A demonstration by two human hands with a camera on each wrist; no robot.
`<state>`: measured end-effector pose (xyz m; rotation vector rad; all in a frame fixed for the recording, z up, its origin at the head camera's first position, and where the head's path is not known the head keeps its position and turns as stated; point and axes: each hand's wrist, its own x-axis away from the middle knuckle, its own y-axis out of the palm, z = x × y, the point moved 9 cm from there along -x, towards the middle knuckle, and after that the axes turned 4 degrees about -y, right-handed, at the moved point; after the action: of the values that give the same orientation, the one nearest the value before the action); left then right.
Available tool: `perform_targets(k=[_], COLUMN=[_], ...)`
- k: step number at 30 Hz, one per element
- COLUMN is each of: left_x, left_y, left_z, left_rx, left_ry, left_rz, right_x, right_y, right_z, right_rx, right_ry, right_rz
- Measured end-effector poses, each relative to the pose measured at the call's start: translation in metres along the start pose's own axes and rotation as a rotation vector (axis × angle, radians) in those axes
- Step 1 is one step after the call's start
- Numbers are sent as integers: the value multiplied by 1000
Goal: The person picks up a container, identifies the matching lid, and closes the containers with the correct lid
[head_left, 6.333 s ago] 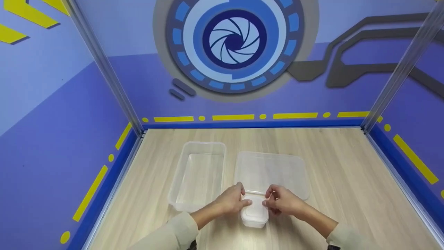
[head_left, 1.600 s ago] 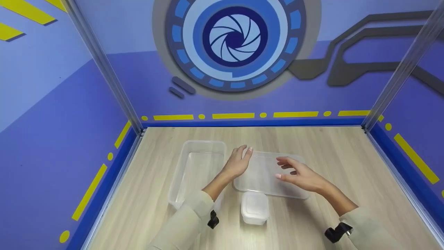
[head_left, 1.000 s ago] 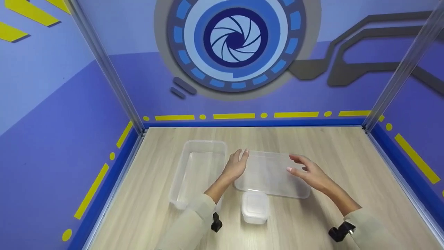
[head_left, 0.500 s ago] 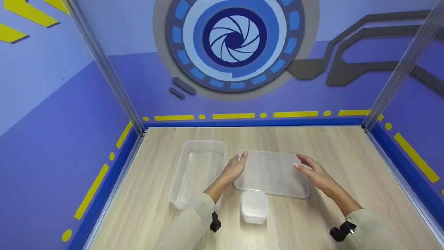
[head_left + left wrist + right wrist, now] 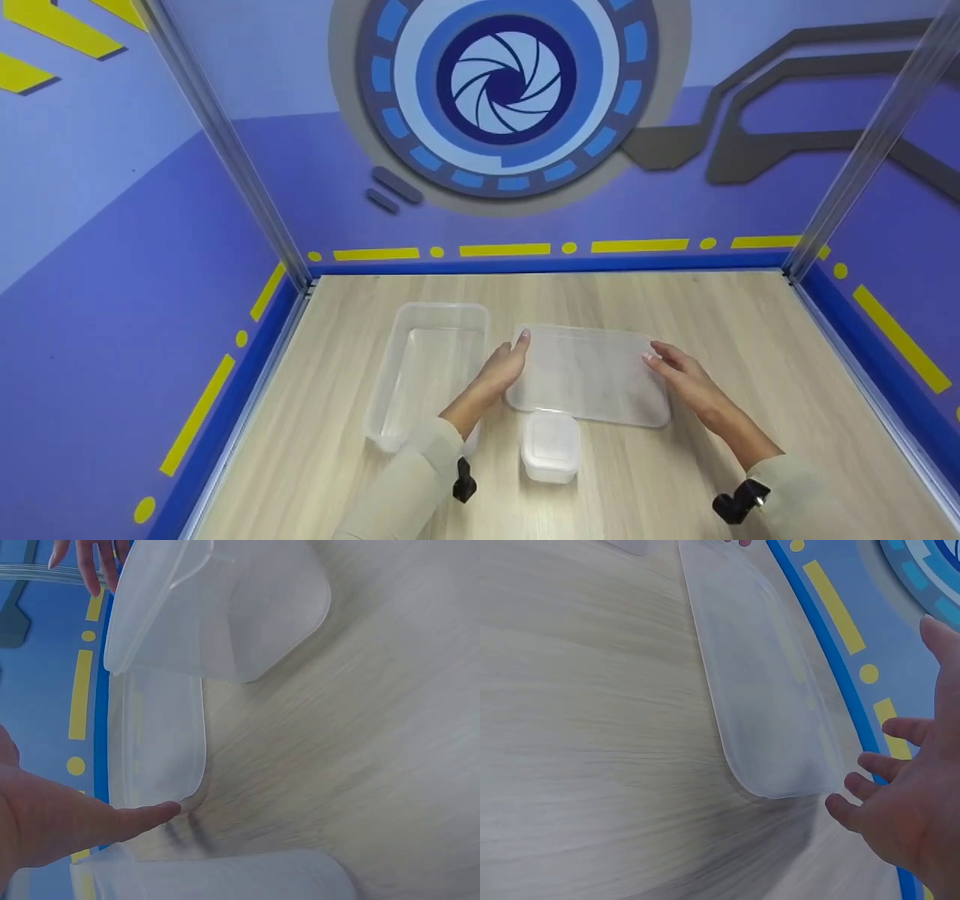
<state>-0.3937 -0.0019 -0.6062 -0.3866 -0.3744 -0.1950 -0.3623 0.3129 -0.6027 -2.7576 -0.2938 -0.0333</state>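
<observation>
A flat translucent plastic lid (image 5: 585,375) lies on the table in the middle of the head view. My left hand (image 5: 501,373) is at its left edge, thumb extended, and in the left wrist view the thumb tip appears at the corner of the lid (image 5: 165,735). By the right edge is my right hand (image 5: 686,381); the right wrist view shows its fingers (image 5: 881,765) spread and close beside the lid, contact unclear. A small lidded plastic container (image 5: 551,448) stands just in front of the lid. Neither hand grips anything.
An uncovered rectangular plastic container (image 5: 379,390) stands left of the lid, partly behind the left forearm. Printed blue-purple panels (image 5: 480,232) with metal corner posts (image 5: 225,142) enclose the wooden tabletop (image 5: 757,360) at the back and sides.
Both hands have left the small container and moved to either side of the large lid. Most recently the right hand shifts rightward to the lid's right edge, while the left draws slightly back.
</observation>
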Motion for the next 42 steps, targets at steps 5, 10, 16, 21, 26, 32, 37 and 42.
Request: perform_targets(k=[5,10,16,21,26,32,37,42], left_x=[2,5,3,3,3,3,2,2], left_y=[1,4,3,3,2,1,0,0], left_z=[-3,-2,-4,-6,-6,-5,-5,-6], left_rx=[14,55,32,27,45,-2,8,81], left_ry=[-14,10,-7,-37,-42,-30,-30,-48], left_rz=[-12,-75,-37,-17,-6,-3,-22,-31], right_x=[0,2,2,4,4,5,5,6], right_y=[2,6,7,5,4,3,-1,-5], right_z=[12,15,15,19,20,23,26,27], right_rx=[-10,-5,-1,-13,-33,-40,-50,-64], right_ry=[66,119,145,173,180,198,223,226], right_rz=[-7,-11,9,60,94,119,145,143])
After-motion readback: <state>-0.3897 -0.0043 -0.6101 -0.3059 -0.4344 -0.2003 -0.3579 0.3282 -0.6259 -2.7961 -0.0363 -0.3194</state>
